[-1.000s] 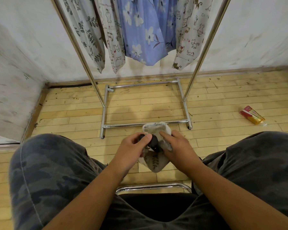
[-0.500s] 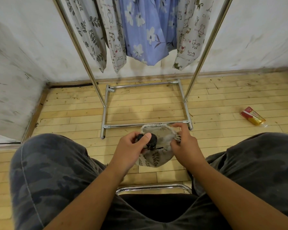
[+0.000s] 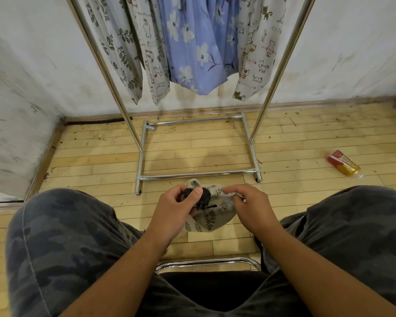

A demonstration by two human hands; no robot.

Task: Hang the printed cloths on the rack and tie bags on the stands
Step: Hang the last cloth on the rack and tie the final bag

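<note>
Between my knees I hold a small grey cloth bag (image 3: 212, 217) with a leaf print. My left hand (image 3: 176, 208) grips a round black piece (image 3: 205, 197) at the bag's mouth, thumb on top. My right hand (image 3: 249, 205) pinches the bag's gathered rim on the right side. Ahead stands a chrome rack (image 3: 199, 174). Printed cloths hang on it: a leaf print (image 3: 114, 49), a cat print (image 3: 151, 51), a blue floral one (image 3: 192, 46) and another cat print (image 3: 258, 46).
I sit on a chair with a chrome frame (image 3: 206, 263) and a dark seat. A red and yellow packet (image 3: 343, 165) lies on the wooden floor to the right. White walls meet in a corner at the left behind the rack.
My right hand has moved from the middle of the bag to its right rim and pulled the mouth wider. My left hand keeps its hold on the black piece.
</note>
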